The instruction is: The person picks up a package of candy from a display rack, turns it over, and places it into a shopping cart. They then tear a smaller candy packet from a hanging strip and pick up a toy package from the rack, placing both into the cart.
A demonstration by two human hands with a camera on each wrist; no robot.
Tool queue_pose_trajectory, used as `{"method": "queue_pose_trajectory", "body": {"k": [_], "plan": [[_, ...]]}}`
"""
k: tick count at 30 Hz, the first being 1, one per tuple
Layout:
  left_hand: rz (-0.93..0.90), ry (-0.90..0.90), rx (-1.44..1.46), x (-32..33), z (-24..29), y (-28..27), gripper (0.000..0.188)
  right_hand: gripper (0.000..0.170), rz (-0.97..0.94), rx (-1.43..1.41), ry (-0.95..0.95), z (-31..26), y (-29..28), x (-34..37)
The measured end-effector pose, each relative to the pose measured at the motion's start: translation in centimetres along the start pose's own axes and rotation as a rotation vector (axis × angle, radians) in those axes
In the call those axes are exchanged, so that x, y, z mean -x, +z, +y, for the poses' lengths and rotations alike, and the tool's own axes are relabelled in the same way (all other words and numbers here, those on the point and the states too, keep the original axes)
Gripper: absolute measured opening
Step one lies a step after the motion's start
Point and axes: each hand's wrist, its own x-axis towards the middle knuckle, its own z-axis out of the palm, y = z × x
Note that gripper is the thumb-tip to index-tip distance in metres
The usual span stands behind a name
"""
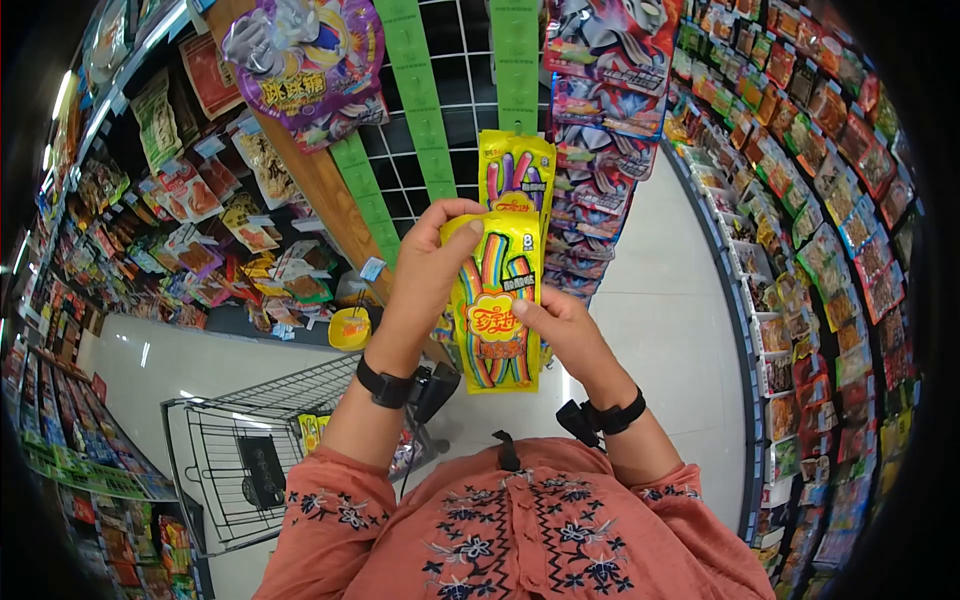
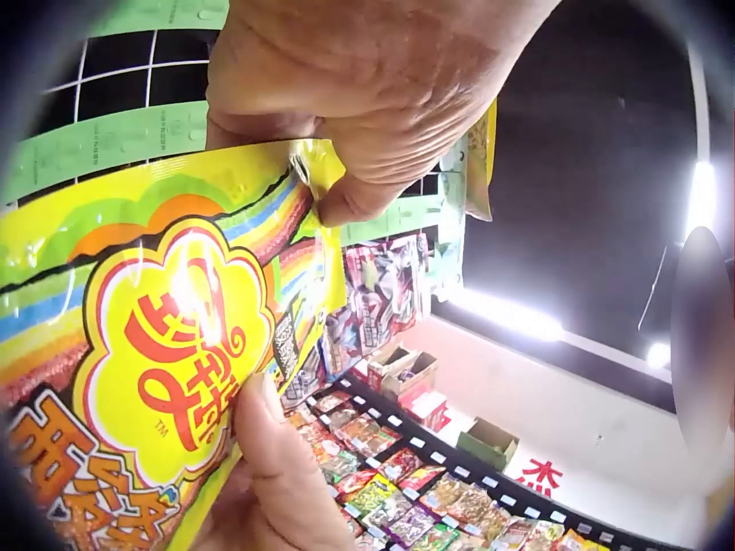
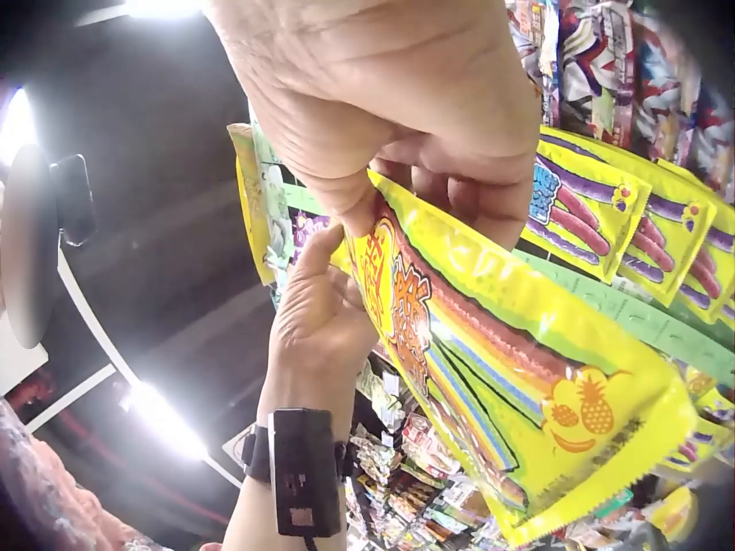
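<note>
A yellow candy packet (image 1: 497,310) with rainbow strips printed on it hangs upright before the person's chest. The left hand (image 1: 437,245) pinches its top left corner between thumb and fingers, and in the left wrist view the foil is creased under that thumb (image 2: 354,198). Lower down, the right hand (image 1: 565,330) grips the right edge, thumb (image 3: 354,212) on the printed front and fingers behind. Just behind the packet, another yellow packet (image 1: 515,165) with purple and pink sticks hangs from a green strip (image 1: 517,70); more such packets (image 3: 592,212) line up in the right wrist view.
A wire shopping cart (image 1: 215,465) with some yellow packets in it stands at lower left. Foil packs (image 1: 600,130) hang right of the green strips, a purple pack (image 1: 305,60) at upper left. Long snack shelves (image 1: 790,330) curve along the right; a yellow basket (image 1: 349,328) hangs near the left shelf.
</note>
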Motion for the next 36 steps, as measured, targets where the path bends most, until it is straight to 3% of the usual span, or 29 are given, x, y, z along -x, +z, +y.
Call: {"method": "queue_pose_trajectory", "body": {"k": [2, 10, 17, 21, 26, 36], "plan": [[0.012, 0.060, -0.151, -0.6, -0.4, -0.1, 0.019, 0.034, 0.007, -0.049, -0.007, -0.1, 0.0, -0.1], [-0.015, 0.069, -0.228, -3.9, -1.1, 0.3, 0.020, 0.036, 0.138, -0.135, -0.082, -0.8, -0.8, -1.4], [-0.024, 0.180, -0.482, -8.7, -0.1, 0.3, 0.021, 0.034, 0.199, -0.211, -0.171, -2.6, -1.3, -4.2], [-0.001, 0.230, -0.431, -10.3, 1.6, 1.4, 0.022, 0.034, 0.218, -0.169, -0.245, -3.7, -2.0, -6.0], [0.122, 0.433, -0.575, -12.4, 3.9, 2.9, 0.024, 0.030, 0.281, -0.057, -0.361, -5.7, -2.7, -8.0], [0.254, 0.526, -0.660, -15.1, 4.1, 3.8, 0.023, 0.028, 0.349, -0.026, -0.455, -5.7, -4.0, -10.9]]}}
